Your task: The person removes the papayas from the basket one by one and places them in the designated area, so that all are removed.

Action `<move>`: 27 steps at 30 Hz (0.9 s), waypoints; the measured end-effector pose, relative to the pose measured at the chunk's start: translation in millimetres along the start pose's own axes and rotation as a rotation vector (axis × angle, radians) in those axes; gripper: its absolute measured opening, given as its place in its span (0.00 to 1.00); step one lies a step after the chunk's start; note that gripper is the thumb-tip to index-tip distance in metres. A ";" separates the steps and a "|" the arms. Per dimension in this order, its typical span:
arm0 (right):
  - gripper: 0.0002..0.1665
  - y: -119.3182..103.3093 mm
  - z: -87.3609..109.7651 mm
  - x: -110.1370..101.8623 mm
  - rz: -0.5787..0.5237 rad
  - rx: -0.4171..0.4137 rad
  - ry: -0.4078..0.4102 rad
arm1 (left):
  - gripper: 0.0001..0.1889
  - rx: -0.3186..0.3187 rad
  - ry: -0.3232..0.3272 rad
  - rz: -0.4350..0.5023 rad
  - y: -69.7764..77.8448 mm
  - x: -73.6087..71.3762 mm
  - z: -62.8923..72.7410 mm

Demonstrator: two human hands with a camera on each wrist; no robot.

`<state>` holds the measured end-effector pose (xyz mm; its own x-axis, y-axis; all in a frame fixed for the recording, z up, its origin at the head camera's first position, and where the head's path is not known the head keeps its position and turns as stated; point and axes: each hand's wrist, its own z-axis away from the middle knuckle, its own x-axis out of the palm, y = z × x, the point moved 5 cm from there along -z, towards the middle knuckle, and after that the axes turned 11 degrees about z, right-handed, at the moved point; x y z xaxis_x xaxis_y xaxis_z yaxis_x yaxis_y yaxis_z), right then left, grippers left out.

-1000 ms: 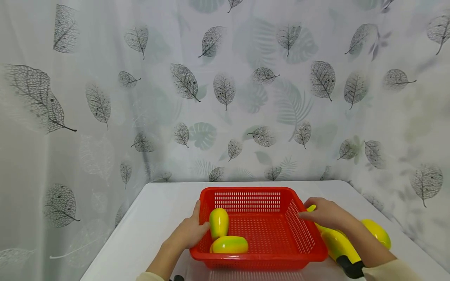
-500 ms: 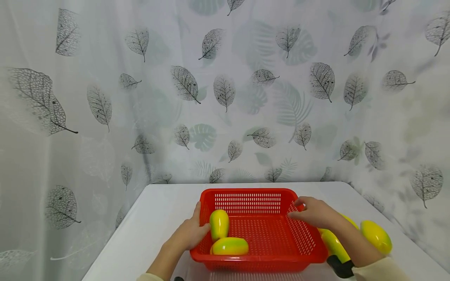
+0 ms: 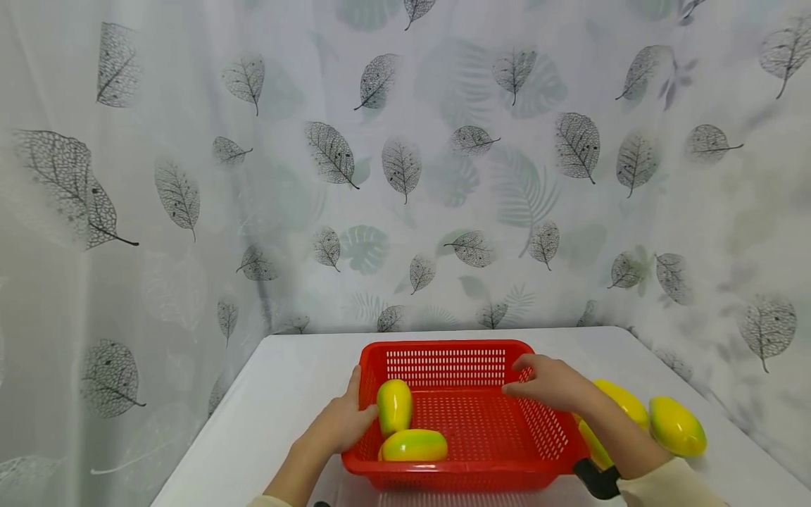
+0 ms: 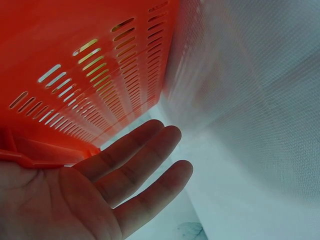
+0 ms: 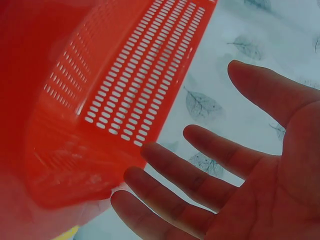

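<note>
A red plastic basket point(image 3: 469, 473) with slotted walls holds two yellow-green mangoes, one mango point(image 3: 395, 406) standing lengthwise at the left and the other mango point(image 3: 415, 446) lying crosswise near the front. My left hand point(image 3: 338, 422) holds the basket's left rim, thumb over the top; in the left wrist view its other fingers point(image 4: 145, 165) extend outside the wall. Over the basket's right side hovers my right hand point(image 3: 551, 382), fingers spread and loosely bent, with nothing in them. The right wrist view shows its palm and fingers point(image 5: 180, 200) beside the red wall.
To the basket's right, a yellow mango point(image 3: 676, 426) lies on the white table point(image 3: 298, 373). More yellow fruit point(image 3: 621, 403) is partly hidden behind my right forearm. A leaf-patterned curtain point(image 3: 405, 232) hangs behind the table and along both sides.
My right hand has moved left from the basket's right rim to over its interior, uncovering more of the yellow fruit on the right. The left hand and basket have stayed in place.
</note>
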<state>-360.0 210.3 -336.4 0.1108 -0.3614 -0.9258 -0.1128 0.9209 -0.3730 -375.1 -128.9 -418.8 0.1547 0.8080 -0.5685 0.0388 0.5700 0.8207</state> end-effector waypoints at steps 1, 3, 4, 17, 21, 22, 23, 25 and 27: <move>0.34 -1.8 -0.2 0.8 0.001 -0.003 -0.001 | 0.49 0.001 0.000 0.000 -0.4 -0.1 -0.2; 0.34 -5.0 -1.0 3.0 0.000 -0.010 -0.005 | 0.49 0.001 0.000 0.003 -0.9 -0.1 -0.4; 0.34 -6.5 -1.3 4.2 0.001 -0.015 -0.006 | 0.49 0.000 0.001 0.003 -1.1 0.0 -0.6; 0.33 -31.3 -4.5 19.0 0.040 -0.070 0.020 | 0.49 0.004 -0.001 0.010 -1.7 0.3 -1.4; 0.32 -39.8 -7.1 25.6 0.027 -0.071 0.007 | 0.49 0.004 -0.002 0.019 -1.8 0.3 -1.5; 0.31 -42.0 -8.0 27.3 0.025 -0.073 0.005 | 0.50 0.003 -0.002 0.022 -2.0 0.4 -1.6; 0.32 -43.8 -8.7 29.1 0.022 -0.072 0.003 | 0.50 0.003 -0.003 0.025 -2.2 0.5 -1.7; 0.32 -47.6 -10.2 32.5 0.019 -0.074 0.006 | 0.50 0.002 -0.004 0.028 -2.5 0.7 -1.9; 0.32 -51.4 -11.4 36.0 0.013 -0.082 0.006 | 0.50 0.002 -0.005 0.028 -2.9 0.7 -2.2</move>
<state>-361.5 148.3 -351.3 0.1028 -0.3510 -0.9307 -0.1948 0.9104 -0.3649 -377.3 -129.7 -421.7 0.1611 0.8226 -0.5453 0.0364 0.5472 0.8362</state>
